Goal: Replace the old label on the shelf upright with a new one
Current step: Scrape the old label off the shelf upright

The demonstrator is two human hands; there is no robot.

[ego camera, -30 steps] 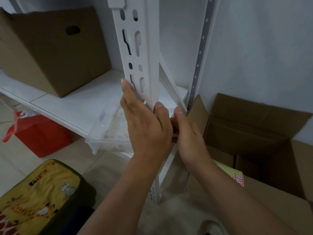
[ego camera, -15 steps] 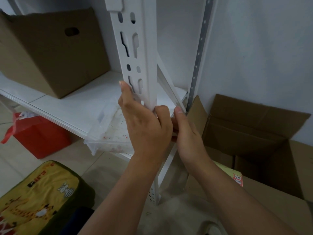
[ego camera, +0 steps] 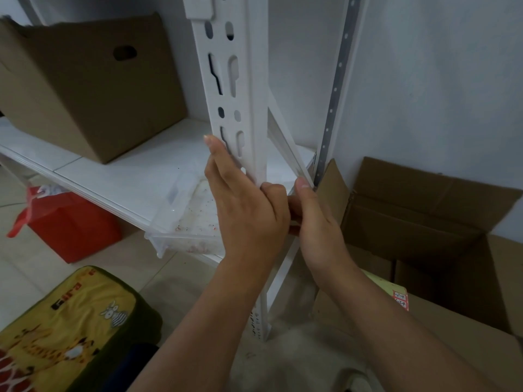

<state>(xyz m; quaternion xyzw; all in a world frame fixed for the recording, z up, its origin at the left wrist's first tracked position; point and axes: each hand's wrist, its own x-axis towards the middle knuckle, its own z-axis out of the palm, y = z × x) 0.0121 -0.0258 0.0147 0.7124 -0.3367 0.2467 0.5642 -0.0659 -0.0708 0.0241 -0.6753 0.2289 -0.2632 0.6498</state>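
Note:
The white slotted shelf upright (ego camera: 249,89) runs down the middle of the head view. My left hand (ego camera: 246,205) wraps its front corner, fingers lying along the slotted face and thumb bent on the right face. My right hand (ego camera: 314,222) sits just right of it, its fingers curled in behind the left hand against the upright's right face, thumb pointing up. No label shows; the spot under both hands is hidden.
A closed cardboard box (ego camera: 85,89) stands on the white shelf board (ego camera: 119,171), with a clear plastic tray (ego camera: 186,216) at its edge. An open cardboard box (ego camera: 424,222) is right of the upright. A red bag (ego camera: 68,224) and a yellow cushion (ego camera: 62,329) lie on the floor.
Both hands stay pressed at the same place on the upright; the left thumb has shifted slightly. The camera moved a little.

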